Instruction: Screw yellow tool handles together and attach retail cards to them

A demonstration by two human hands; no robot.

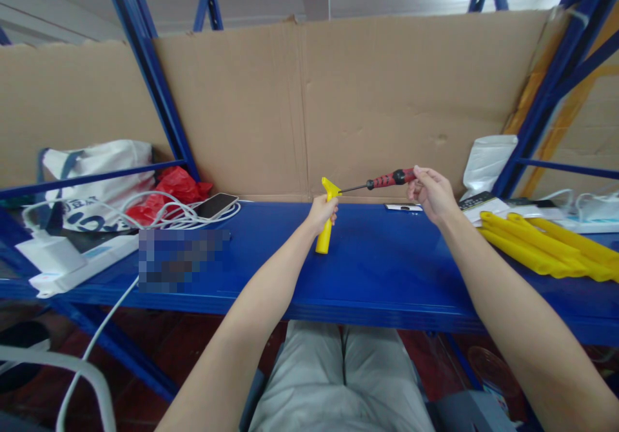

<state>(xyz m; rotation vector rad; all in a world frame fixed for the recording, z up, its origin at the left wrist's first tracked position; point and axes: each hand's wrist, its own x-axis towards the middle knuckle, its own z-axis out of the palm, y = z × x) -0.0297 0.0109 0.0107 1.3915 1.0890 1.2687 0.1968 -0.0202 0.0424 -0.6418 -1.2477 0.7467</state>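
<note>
A yellow plastic handle stands nearly upright over the blue table, with my left hand wrapped round its middle. Its flared top shows above my fingers. From the right, a screwdriver with a red and black grip points at this top, its thin shaft roughly level and its tip at or against the yellow part. The fingers of my right hand pinch the rear end of the screwdriver's grip.
Several yellow pieces lie on the blue table at the right. At the left are a power strip, white cables, a phone, a red bag and a white bag. Cardboard stands behind.
</note>
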